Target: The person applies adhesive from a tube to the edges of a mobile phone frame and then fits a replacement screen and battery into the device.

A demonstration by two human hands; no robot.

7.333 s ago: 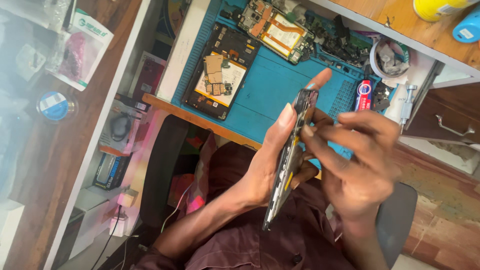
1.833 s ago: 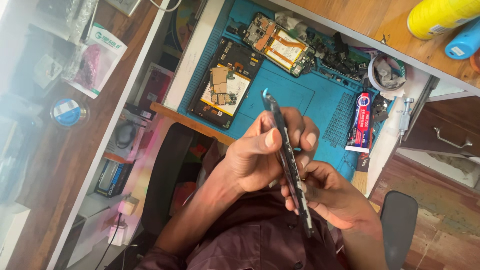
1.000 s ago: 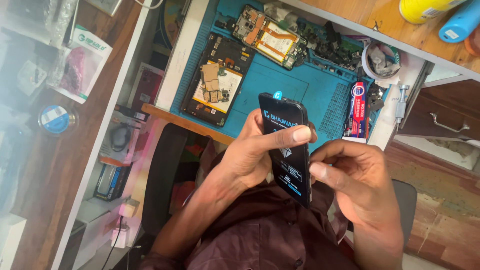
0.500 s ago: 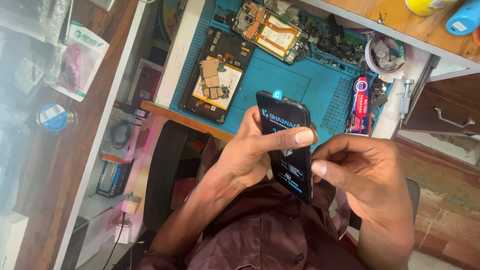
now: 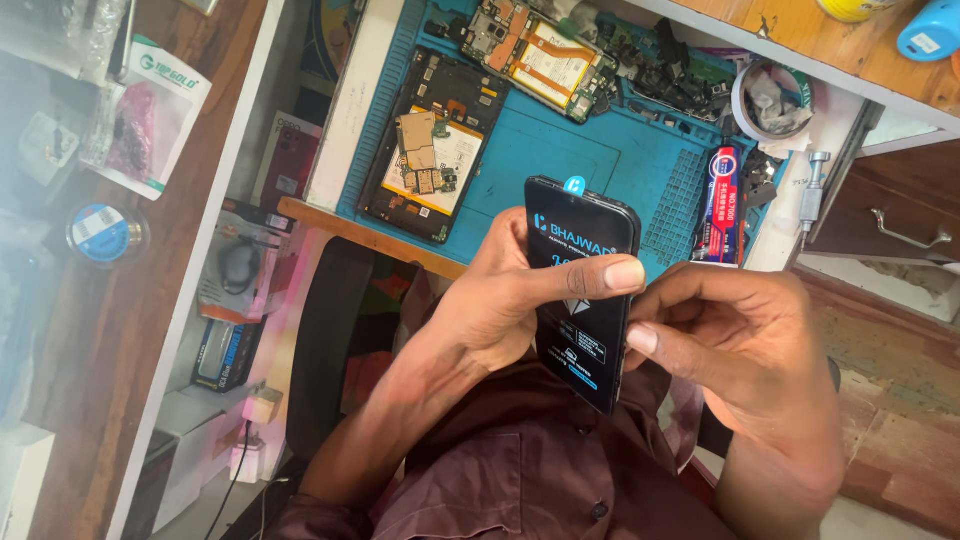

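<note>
A black phone (image 5: pixel 577 335) with a printed protective film and a small blue pull tab at its top edge stands upright over my lap, its screen facing me. My left hand (image 5: pixel 495 305) grips it from behind, the thumb lying across the glass. My right hand (image 5: pixel 745 350) holds the right edge, its thumb tip pressed against the phone's side and the fingers curled behind. My maroon shirt fills the view below.
On the blue work mat (image 5: pixel 610 150) lie an opened phone with a bare circuit board (image 5: pixel 430 150), another opened phone (image 5: pixel 540 60), a red-and-blue glue tube (image 5: pixel 722 205) and a tape roll (image 5: pixel 770 100). A drawer with a handle (image 5: pixel 900 230) is at right; packets (image 5: pixel 150 110) lie on the wooden shelf at left.
The phone has turned from edge-on to screen-up, and my right hand came from beneath it to its right edge. Over the last second both hands have held almost still.
</note>
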